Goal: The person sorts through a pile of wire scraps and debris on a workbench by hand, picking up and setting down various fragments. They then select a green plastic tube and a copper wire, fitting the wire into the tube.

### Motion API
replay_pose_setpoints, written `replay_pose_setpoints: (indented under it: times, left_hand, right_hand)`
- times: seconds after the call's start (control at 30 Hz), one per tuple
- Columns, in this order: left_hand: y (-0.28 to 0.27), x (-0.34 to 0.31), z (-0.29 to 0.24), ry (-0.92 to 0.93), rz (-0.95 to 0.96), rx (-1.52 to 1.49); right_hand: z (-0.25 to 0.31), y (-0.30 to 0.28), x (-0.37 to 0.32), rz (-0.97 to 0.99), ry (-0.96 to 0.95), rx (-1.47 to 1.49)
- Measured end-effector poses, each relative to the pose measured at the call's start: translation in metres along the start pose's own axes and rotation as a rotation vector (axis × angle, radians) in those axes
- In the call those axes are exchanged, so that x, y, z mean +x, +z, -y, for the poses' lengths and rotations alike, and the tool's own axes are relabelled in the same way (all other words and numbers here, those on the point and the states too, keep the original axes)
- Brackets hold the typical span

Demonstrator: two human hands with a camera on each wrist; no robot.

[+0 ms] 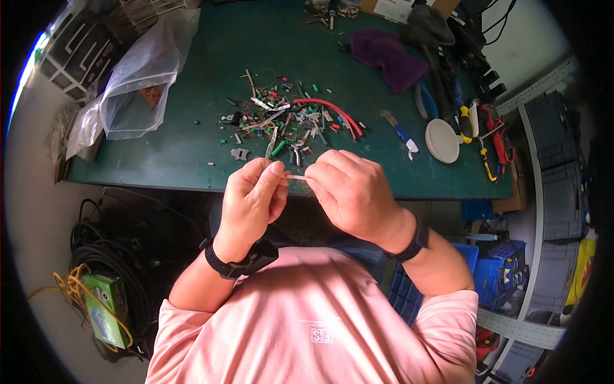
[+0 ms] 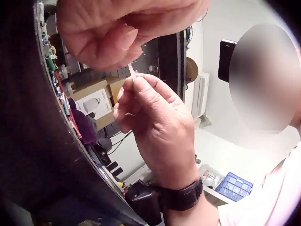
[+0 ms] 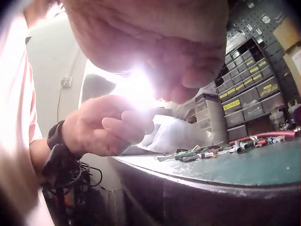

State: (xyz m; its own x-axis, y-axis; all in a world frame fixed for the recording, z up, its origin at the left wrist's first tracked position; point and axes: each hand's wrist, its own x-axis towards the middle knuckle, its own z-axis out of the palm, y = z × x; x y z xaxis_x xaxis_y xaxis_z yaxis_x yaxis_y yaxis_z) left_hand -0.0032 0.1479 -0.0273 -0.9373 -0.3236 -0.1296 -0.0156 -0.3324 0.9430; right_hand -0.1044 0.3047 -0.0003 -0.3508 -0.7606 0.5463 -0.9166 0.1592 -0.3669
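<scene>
Both hands meet just over the near edge of the green table (image 1: 220,169). A short, thin, whitish strip (image 1: 295,177) spans the small gap between them. My left hand (image 1: 251,195) pinches one end between thumb and curled fingers. At the other end, the fingertips of my right hand (image 1: 352,191) grip it. The left wrist view also has the pale strip (image 2: 131,70) between both sets of fingertips. Just beyond the left fingers, a narrow silvery piece (image 1: 272,142) points toward the pile of small cut scraps (image 1: 291,121). Glare covers the fingertips in the right wrist view.
Red tubing (image 1: 332,109) curves over the scraps. A clear plastic bag (image 1: 141,96) lies left. Rightward are a knife with a blue and white handle (image 1: 401,136), a round white lid (image 1: 442,141), blue-handled pliers (image 1: 425,101) and screwdrivers. A purple cloth (image 1: 387,57) lies farther back.
</scene>
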Motion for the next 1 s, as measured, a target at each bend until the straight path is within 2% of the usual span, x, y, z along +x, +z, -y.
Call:
replay_pose_setpoints:
  times: [0.13, 0.2, 0.27, 0.37, 0.47, 0.63, 0.83, 0.93, 1.0]
  left_hand:
    - [-0.009, 0.003, 0.001, -0.093, 0.044, -0.208]
    - [-0.011, 0.003, 0.001, -0.205, 0.049, -0.393]
    - [-0.013, 0.003, 0.000, -0.225, 0.064, -0.412]
    - [-0.014, 0.002, 0.000, -0.240, 0.074, -0.421]
    - [-0.012, 0.001, -0.001, -0.229, 0.059, -0.409]
    - [-0.014, 0.000, 0.000, -0.219, 0.055, -0.390]
    - [-0.015, -0.001, 0.001, -0.231, 0.085, -0.400]
    - [-0.015, 0.000, 0.002, -0.226, 0.086, -0.417]
    - [-0.012, 0.000, 0.002, -0.219, 0.071, -0.397]
  right_hand:
    - [-0.002, -0.006, -0.002, -0.031, 0.029, 0.047]
    - [-0.006, -0.010, -0.004, -0.026, 0.138, 0.076]
    - [-0.012, -0.012, -0.005, -0.036, 0.186, 0.097]
    - [-0.030, -0.014, -0.004, 0.092, 0.315, -0.044]
    - [-0.038, -0.015, 0.004, 0.074, 0.357, -0.122]
    - [-0.047, -0.011, 0.010, 0.113, 0.372, -0.206]
    - [-0.050, -0.014, 0.009, 0.079, 0.444, -0.144]
    - [-0.054, -0.012, 0.005, 0.118, 0.433, -0.183]
    - [-0.054, -0.011, 0.003, 0.062, 0.347, -0.270]
